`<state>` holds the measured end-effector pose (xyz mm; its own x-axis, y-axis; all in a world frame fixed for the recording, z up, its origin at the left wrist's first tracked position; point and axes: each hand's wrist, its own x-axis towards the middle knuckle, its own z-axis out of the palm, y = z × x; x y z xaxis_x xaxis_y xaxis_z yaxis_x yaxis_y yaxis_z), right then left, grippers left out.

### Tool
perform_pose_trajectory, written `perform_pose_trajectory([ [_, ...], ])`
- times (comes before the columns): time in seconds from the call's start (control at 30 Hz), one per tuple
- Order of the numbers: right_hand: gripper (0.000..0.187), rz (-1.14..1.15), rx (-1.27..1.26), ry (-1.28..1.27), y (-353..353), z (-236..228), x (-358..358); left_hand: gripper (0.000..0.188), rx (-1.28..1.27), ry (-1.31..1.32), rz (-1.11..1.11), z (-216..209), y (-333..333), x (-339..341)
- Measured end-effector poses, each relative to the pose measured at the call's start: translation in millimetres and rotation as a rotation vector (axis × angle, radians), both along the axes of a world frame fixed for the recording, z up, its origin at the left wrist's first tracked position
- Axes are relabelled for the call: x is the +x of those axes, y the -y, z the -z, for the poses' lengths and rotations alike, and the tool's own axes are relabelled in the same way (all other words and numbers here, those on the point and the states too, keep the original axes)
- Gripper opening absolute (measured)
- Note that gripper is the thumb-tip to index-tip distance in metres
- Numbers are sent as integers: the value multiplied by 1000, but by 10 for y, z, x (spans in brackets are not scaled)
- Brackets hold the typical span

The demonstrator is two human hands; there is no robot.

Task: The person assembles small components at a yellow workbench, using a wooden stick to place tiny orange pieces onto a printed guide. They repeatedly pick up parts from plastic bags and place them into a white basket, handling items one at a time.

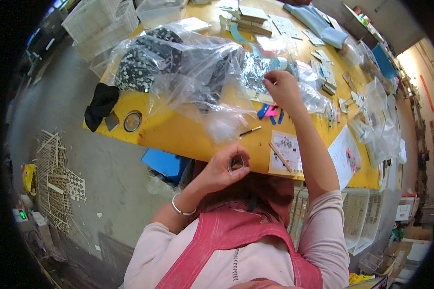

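My left hand (219,169), with a silver bangle at its wrist, is curled round a small clear-rimmed round thing (236,169) at the table's front edge. Whether it is a cup or a roll cannot be told. My right hand (283,89) reaches over the table, fingertips pinched together above silvery foil packets (256,72); anything between them is too small to make out. Just below that hand lie blue and pink clips (271,112). A dark pen (250,131) rests between my hands. Nearby is a printed sheet (285,144) with a wooden stick (280,157) across it.
A large clear plastic bag (193,67) with black, white-dotted material covers the left of the yellow table (169,135). Near its left corner are a black cloth (101,106) and a round tin (132,121). Stacked cards (253,17) stand at the back; plastic bags (373,115) lie right.
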<state>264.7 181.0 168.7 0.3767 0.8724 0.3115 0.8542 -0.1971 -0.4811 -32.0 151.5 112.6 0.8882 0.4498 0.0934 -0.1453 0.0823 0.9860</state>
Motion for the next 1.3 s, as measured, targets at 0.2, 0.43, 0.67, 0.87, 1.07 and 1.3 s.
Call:
perform_pose_trajectory([
  [0.2, 13, -1, -617, 551, -702, 273, 67, 26, 24, -17, -63, 29, 86, -168],
  [0.43, 19, 52, -567, 492, -779, 539, 263, 26, 39, -54, -56, 41, 41, -227],
  [0.67, 16, 86, -554, 426, -687, 429, 195, 26, 54, -54, -68, 57, 24, -250],
  [0.87, 23, 20, -68, -405, -667, 532, 451, 27, 4, -129, -73, 5, 15, -339],
  [1.07, 8, -166, 9, -862, -460, 311, 483, 26, -16, -128, -49, 51, -15, -289],
  [1.3, 9, -150, 17, -930, -368, 220, 377, 23, -38, -76, -67, 105, -15, -280],
])
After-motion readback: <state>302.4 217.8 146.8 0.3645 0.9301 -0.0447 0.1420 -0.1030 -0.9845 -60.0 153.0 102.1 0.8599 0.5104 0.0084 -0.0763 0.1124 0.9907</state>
